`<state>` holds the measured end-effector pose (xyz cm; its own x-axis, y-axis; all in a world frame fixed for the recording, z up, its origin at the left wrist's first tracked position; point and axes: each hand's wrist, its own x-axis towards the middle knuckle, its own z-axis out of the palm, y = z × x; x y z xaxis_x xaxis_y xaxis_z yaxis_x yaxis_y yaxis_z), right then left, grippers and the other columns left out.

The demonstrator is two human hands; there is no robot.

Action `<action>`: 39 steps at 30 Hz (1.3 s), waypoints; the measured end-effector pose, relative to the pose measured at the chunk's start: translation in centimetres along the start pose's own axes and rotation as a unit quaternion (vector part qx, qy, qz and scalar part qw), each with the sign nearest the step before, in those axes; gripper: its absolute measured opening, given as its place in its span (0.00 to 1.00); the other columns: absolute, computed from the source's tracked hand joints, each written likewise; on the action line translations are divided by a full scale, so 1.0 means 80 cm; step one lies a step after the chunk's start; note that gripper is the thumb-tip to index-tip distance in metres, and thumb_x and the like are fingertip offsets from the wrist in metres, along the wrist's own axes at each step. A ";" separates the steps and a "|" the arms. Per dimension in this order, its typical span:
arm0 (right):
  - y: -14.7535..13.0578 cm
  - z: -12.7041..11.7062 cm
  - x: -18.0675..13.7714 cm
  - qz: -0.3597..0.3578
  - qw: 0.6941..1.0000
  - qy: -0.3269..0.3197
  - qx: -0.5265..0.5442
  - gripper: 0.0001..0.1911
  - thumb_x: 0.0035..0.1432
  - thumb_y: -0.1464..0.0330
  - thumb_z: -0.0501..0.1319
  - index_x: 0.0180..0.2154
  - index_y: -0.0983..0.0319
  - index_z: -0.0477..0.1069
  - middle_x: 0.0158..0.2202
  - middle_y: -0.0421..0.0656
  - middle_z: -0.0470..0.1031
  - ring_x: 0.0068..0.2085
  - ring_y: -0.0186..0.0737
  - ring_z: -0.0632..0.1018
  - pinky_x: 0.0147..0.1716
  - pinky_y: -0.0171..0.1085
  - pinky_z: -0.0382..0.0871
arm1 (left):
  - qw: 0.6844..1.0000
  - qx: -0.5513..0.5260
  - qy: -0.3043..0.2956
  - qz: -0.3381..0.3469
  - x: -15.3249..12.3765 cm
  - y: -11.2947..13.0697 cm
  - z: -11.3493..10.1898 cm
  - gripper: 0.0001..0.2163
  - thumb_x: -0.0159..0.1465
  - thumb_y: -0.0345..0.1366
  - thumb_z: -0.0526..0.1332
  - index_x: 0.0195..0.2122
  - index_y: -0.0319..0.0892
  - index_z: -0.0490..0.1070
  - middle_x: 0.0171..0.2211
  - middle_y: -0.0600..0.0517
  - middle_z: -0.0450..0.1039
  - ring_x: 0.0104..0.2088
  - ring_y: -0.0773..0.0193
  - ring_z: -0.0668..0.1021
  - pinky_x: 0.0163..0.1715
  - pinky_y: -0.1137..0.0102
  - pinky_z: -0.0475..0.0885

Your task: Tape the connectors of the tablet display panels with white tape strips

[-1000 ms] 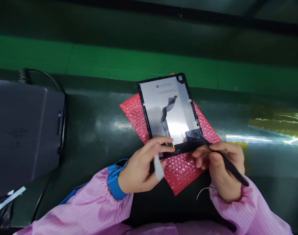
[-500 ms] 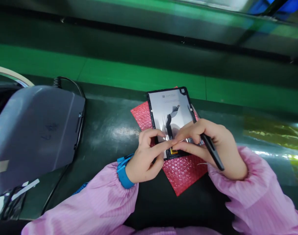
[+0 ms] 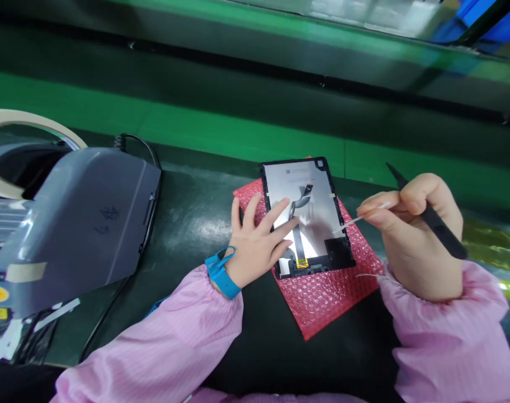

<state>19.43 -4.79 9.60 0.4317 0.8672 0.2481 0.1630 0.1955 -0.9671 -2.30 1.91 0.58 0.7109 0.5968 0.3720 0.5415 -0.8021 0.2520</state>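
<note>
A tablet display panel (image 3: 322,212) lies back side up on red bubble wrap (image 3: 313,308). Across its silvery back runs a dark flex cable (image 3: 298,238), with a yellow patch at the near end. My left hand (image 3: 255,246), blue strap at the wrist, is open, its fingers spread over the panel's left side and the cable. Right of the panel, my right hand (image 3: 423,240) pinches a thin white strip (image 3: 352,223) between thumb and forefinger. Black tweezers (image 3: 445,232) are tucked in the same hand, tip pointing away. The strip's far end reaches over the panel's right edge.
A grey machine (image 3: 99,224) with a cable stands at the left, a large cream ring (image 3: 37,117) behind it. Yellowish clear film (image 3: 490,240) lies on the right of the dark green table. A raised ledge (image 3: 238,73) runs along the back.
My hands have parted. The left has spread its fingers over the panel; the right has moved right and up, with the white strip now visible in its pinch. The view has shifted slightly.
</note>
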 end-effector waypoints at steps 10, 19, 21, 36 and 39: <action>0.003 0.013 0.000 0.084 0.988 -0.123 -0.042 0.26 0.51 0.62 0.75 0.30 0.56 0.56 0.33 0.41 0.82 0.37 0.46 0.84 0.35 0.44 0.81 | 1.000 0.004 -0.028 -0.014 0.002 -0.004 -0.006 0.21 0.71 0.40 0.56 0.64 0.52 0.66 0.63 0.53 0.69 0.66 0.38 0.62 0.65 0.31 0.44; 0.047 0.036 0.023 0.063 0.959 -0.255 -0.104 0.26 0.54 0.57 0.72 0.32 0.56 0.54 0.41 0.44 0.80 0.35 0.41 0.81 0.37 0.43 0.77 | 1.000 -0.021 -0.022 -0.002 0.006 -0.008 -0.007 0.19 0.71 0.37 0.55 0.63 0.48 0.67 0.60 0.51 0.72 0.63 0.40 0.67 0.64 0.30 0.47; 0.059 0.041 0.025 0.062 0.955 -0.271 -0.102 0.25 0.56 0.57 0.71 0.33 0.56 0.53 0.45 0.45 0.79 0.35 0.39 0.81 0.38 0.42 0.77 | 1.000 -0.018 -0.018 -0.002 0.005 -0.007 -0.007 0.19 0.72 0.37 0.54 0.63 0.46 0.67 0.59 0.50 0.73 0.62 0.40 0.68 0.64 0.30 0.48; 0.076 0.050 0.025 0.045 0.961 -0.256 -0.096 0.25 0.55 0.61 0.70 0.35 0.55 0.51 0.46 0.42 0.73 0.33 0.37 0.81 0.37 0.41 0.78 | 0.999 -0.038 -0.007 -0.022 0.000 -0.008 -0.001 0.16 0.72 0.38 0.52 0.59 0.42 0.69 0.56 0.48 0.76 0.61 0.43 0.67 0.65 0.34 0.48; 0.082 0.052 0.024 0.049 0.967 -0.230 -0.094 0.25 0.54 0.63 0.70 0.35 0.55 0.51 0.45 0.41 0.72 0.33 0.35 0.81 0.37 0.41 0.77 | 0.999 -0.046 -0.004 -0.022 0.000 -0.009 -0.001 0.17 0.72 0.37 0.52 0.59 0.41 0.68 0.52 0.47 0.77 0.61 0.43 0.67 0.64 0.34 0.49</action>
<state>17.64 0.04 3.52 0.0189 0.9979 0.0621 0.3191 0.0528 -0.9462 -2.69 2.48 0.49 0.6907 0.6315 0.3524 0.5288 -0.7734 0.3495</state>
